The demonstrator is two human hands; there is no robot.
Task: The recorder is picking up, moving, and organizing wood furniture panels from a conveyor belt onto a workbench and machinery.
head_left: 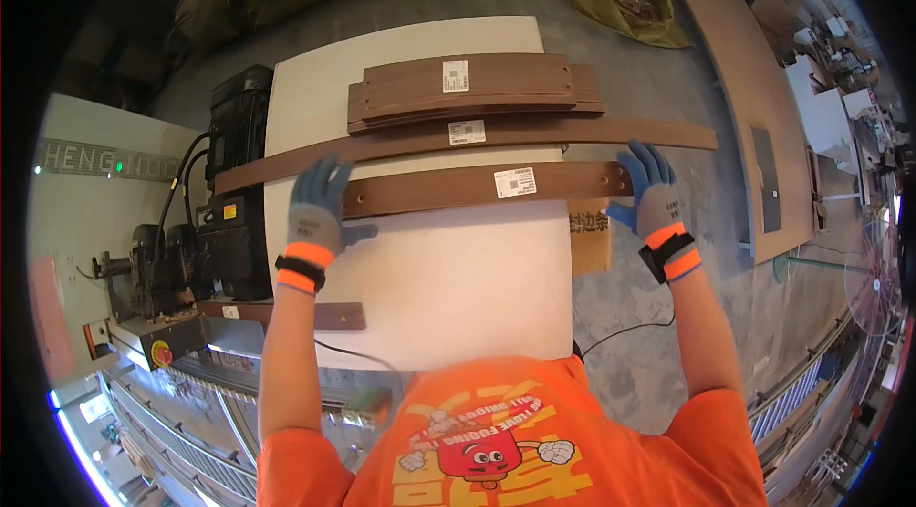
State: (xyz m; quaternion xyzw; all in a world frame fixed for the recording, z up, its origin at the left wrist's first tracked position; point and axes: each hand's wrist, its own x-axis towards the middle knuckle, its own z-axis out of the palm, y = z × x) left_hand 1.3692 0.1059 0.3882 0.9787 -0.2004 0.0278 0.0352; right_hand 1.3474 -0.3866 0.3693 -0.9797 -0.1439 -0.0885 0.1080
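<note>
A brown wooden board [429, 189] with a white label and holes near its ends lies crosswise over a white panel, its right end past the panel's edge. My left hand [320, 202], in a blue and grey glove, is at the board's left end, fingers stretched and thumb spread. At the other end my right hand [652, 192], gloved alike, has its fingers apart, the board's tip between fingers and thumb. Both hands seem to touch the ends; neither is wrapped round the wood. Just beyond lies a longer brown strip [534, 137], also labelled.
Farther back, a stack of brown boards [420, 87] rests on the white panel [458, 288]. Black machinery [240, 140] stands at the left, near another brown piece [339, 316]. A large brown sheet [730, 87] is at the right. Sacks [630, 6] sit on the floor behind.
</note>
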